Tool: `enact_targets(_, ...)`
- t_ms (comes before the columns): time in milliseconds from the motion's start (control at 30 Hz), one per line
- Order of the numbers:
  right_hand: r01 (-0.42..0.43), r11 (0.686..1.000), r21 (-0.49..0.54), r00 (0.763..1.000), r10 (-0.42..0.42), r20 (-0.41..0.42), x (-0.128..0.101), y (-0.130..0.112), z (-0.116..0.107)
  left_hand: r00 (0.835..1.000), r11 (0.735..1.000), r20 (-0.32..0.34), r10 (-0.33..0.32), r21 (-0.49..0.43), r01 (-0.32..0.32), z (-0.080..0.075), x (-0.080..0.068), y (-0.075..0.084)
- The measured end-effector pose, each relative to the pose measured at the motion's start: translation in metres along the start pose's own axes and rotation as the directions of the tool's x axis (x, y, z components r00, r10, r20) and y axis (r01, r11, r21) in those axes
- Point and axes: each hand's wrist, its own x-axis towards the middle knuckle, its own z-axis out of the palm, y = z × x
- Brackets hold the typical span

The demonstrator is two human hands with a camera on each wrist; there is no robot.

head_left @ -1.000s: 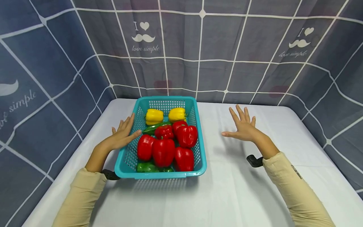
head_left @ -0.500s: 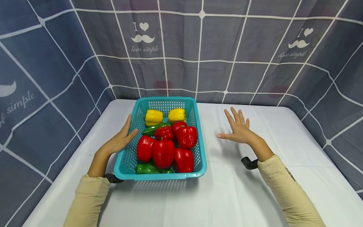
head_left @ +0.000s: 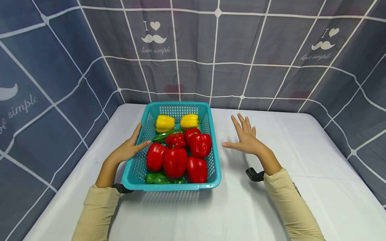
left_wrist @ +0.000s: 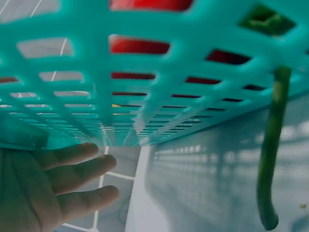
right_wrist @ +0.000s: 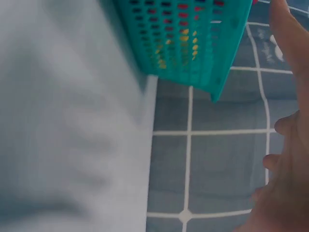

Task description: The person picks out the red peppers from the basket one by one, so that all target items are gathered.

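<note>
Right hand (head_left: 248, 142): shifted leftward, nearer teal basket (head_left: 169, 187); grip spread, holding nothing.
Left hand (head_left: 127, 149): grip apart, alongside basket.
Peppers (head_left: 175, 163): heaped; keeping basket level seems best.

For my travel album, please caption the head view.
Left hand and right hand flank a teal basket of red, yellow and green peppers.
</note>
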Motion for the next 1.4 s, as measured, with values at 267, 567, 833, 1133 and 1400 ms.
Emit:
enact_targets(267, 0.04, 0.993, 0.111, 0.999, -0.035, -0.041, 0.002, -0.014, 0.011, 1.0, 0.999, 0.0, -0.024, 0.036, 0.024, 0.001, 0.001, 0.0)
enact_targets(567, 0.083, 0.98, 0.183, 0.996, -0.074, -0.053, 0.001, -0.019, 0.016, 0.999, 0.999, -0.002, -0.039, 0.024, 0.039, 0.003, 0.001, -0.001)
enact_targets(833, 0.139, 0.971, 0.193, 0.99, -0.13, -0.057, 0.0, -0.026, 0.016, 1.0, 0.999, -0.001, -0.024, 0.021, 0.024, 0.002, -0.001, 0.001)
enact_targets(1133, 0.206, 0.964, 0.168, 0.978, -0.199, -0.06, 0.001, -0.036, 0.017, 0.999, 0.999, -0.012, -0.03, 0.024, 0.03, 0.001, 0.0, 0.0)
enact_targets(1400, 0.23, 0.962, 0.148, 0.973, -0.223, -0.061, -0.001, -0.045, 0.019, 1.0, 0.999, -0.013, -0.026, 0.032, 0.027, 0.001, -0.001, 0.001)
